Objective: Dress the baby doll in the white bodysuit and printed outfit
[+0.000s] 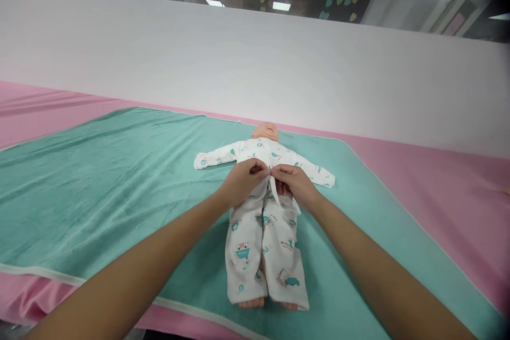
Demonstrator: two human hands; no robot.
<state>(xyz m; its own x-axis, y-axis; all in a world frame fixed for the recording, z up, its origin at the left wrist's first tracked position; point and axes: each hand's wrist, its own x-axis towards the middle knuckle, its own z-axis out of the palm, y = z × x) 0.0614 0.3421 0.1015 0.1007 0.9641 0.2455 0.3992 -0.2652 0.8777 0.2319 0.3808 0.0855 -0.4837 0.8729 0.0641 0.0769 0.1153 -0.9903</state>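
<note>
Head view, and from where I stand the doll [266, 132] lies on its back in the middle of a green blanket [151, 170], its head at the far end and its bare feet [251, 303] at the near end. Pink cloth [418, 180] shows around the blanket, and a white wall [255, 64] rises behind.

Much looks done already: the white printed outfit [243, 244] is on, the left sleeve [217, 158] and right sleeve [313, 171] are spread wide, and both legs are covered nearly to the feet. Whether top and leg parts are one piece, I can't tell.

What seems left is the front. The left hand [242, 180] and right hand [298, 183] meet over the doll's middle, each with its grip closed, fingertips pinching the outfit's cloth almost edge to edge. Just below them, a loose flap [287, 203] hangs open toward the right, so I'd judge the lower front isn't closed yet. Whatever fastening sits between the fingertips is too small and hidden to make out.
</note>
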